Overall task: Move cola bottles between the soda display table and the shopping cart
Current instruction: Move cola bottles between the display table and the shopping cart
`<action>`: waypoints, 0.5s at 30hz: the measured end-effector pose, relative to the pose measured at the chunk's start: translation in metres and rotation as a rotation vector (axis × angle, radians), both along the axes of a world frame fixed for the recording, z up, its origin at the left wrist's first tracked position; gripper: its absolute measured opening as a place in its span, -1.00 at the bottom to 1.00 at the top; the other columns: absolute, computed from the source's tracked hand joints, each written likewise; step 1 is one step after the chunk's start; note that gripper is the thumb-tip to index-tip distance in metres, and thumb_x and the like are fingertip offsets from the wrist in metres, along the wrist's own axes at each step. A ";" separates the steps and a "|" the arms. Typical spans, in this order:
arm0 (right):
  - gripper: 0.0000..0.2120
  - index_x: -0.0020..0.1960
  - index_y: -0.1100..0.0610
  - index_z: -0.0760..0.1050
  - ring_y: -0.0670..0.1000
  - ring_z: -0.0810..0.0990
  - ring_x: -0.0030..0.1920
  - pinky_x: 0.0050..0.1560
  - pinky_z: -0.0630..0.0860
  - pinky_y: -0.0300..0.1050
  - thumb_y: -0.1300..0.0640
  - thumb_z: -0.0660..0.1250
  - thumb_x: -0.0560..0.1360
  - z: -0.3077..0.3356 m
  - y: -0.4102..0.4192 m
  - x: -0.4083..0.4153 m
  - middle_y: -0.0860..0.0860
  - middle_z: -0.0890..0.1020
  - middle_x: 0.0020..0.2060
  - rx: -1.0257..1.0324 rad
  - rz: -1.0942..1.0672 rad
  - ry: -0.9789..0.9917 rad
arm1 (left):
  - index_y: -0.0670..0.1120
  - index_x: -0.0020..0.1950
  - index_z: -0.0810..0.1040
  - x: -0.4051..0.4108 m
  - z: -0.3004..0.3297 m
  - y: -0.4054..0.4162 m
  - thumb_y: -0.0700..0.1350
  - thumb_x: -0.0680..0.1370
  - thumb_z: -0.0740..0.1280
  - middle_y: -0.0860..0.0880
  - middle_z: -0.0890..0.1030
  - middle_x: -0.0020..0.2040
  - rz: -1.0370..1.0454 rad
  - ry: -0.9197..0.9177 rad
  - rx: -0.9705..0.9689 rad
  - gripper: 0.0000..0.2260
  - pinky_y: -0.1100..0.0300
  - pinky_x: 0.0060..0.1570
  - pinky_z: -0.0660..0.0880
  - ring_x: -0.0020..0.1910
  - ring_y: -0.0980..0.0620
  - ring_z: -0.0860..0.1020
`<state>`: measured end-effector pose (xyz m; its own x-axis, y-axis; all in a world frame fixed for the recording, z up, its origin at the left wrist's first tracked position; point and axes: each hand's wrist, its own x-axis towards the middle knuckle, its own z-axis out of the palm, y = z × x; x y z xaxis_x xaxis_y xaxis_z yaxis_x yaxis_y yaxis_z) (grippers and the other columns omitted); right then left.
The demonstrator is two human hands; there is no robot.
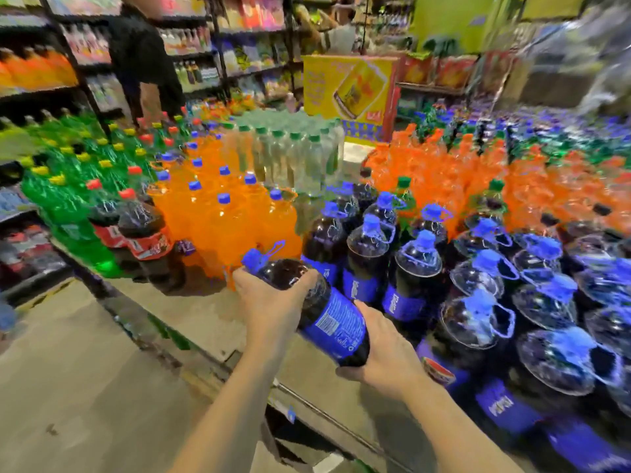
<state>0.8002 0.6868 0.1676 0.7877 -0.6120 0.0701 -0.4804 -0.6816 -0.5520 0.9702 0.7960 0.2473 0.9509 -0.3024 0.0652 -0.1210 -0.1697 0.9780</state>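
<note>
gripping tilted cola bottle (317, 308), left hand (273, 302) at shoulder, right hand (382, 353) at base

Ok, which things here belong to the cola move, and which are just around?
Job:
- held cola bottle
- left hand, at its shoulder
- right hand, under its base
- standing cola bottles
- display table

Just around:
- orange soda
- green soda
- clear bottles

Blue-labelled cola bottle (317, 308) tilted above the display table (211, 322).
</note>
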 end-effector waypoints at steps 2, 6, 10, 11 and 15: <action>0.20 0.66 -0.05 0.04 -0.07 0.27 0.51 0.41 0.23 -0.20 -0.28 0.63 0.22 -0.008 -0.003 0.009 -0.16 0.24 0.57 0.004 -0.052 0.016 | -0.08 0.29 0.33 0.011 -0.003 -0.012 0.11 0.20 0.72 -0.11 0.49 0.26 -0.050 -0.012 -0.023 -0.16 -0.12 0.36 0.46 0.27 -0.14 0.51; 0.18 0.65 -0.03 0.06 -0.03 0.29 0.53 0.42 0.30 -0.10 -0.19 0.67 0.24 -0.025 -0.010 0.025 -0.13 0.26 0.56 0.006 -0.208 0.022 | -0.06 0.23 0.34 0.024 -0.016 -0.038 0.18 0.12 0.65 -0.12 0.47 0.22 -0.167 -0.054 -0.027 -0.17 -0.20 0.35 0.46 0.25 -0.18 0.49; 0.18 0.64 -0.03 0.08 -0.07 0.29 0.52 0.45 0.37 -0.06 -0.13 0.69 0.22 -0.049 -0.012 0.037 -0.12 0.26 0.56 0.062 -0.414 0.037 | -0.16 0.27 0.34 0.017 -0.030 -0.053 0.16 0.13 0.64 -0.12 0.42 0.22 -0.282 -0.075 -0.026 -0.13 -0.19 0.35 0.44 0.26 -0.19 0.45; 0.17 0.63 -0.05 0.09 -0.09 0.32 0.47 0.42 0.40 -0.04 -0.11 0.69 0.21 -0.055 -0.011 0.039 -0.12 0.27 0.54 0.085 -0.471 0.026 | -0.14 0.29 0.33 0.014 -0.034 -0.056 0.18 0.13 0.63 -0.11 0.41 0.23 -0.310 -0.081 -0.024 -0.12 -0.20 0.34 0.46 0.26 -0.19 0.46; 0.05 0.59 -0.11 0.10 0.05 0.43 0.35 0.05 0.52 0.04 -0.09 0.61 0.26 -0.076 -0.005 0.043 -0.14 0.27 0.40 0.103 -0.592 0.090 | -0.07 0.31 0.29 0.004 -0.054 -0.066 0.13 0.16 0.69 -0.09 0.45 0.23 -0.429 -0.087 0.022 -0.12 -0.16 0.33 0.49 0.27 -0.17 0.50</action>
